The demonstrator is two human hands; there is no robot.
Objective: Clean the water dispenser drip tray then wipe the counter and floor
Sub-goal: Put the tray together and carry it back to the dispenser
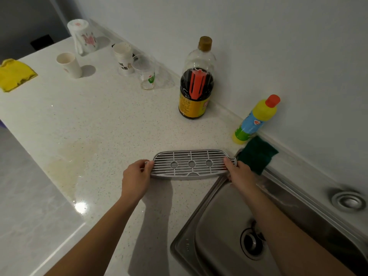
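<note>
Head view, one person at a kitchen counter (99,124).

- Drip tray grate (191,163): grey, slotted, three round holes. It lies flat and level at the frame's centre, over the counter, just beside the sink (217,220) corner. Whether it rests on the surface cannot be told.
- Left hand (136,179): grips the grate's 9 o'clock end, thumb on top, fingers curled under.
- Right hand (240,174): grips the 3 o'clock end the same way.
- Green sponge (257,154): at 2 o'clock from the grate, on the sink rim, near the right hand.
- Yellow bottle (256,120), red cap: upright at 1 o'clock, just behind the sponge, by the wall.
- Dark sauce bottle (197,84): upright at 12 o'clock, well apart from the grate.
- Cups (123,58): several paper and clear ones, at 11 o'clock.
- Yellow cloth (15,74): crumpled at 10 o'clock, at the counter's edge.
- Yellowish puddle (67,166): on the counter at 9 o'clock.
- Floor (25,196): pale tile, at 8 o'clock.
</note>
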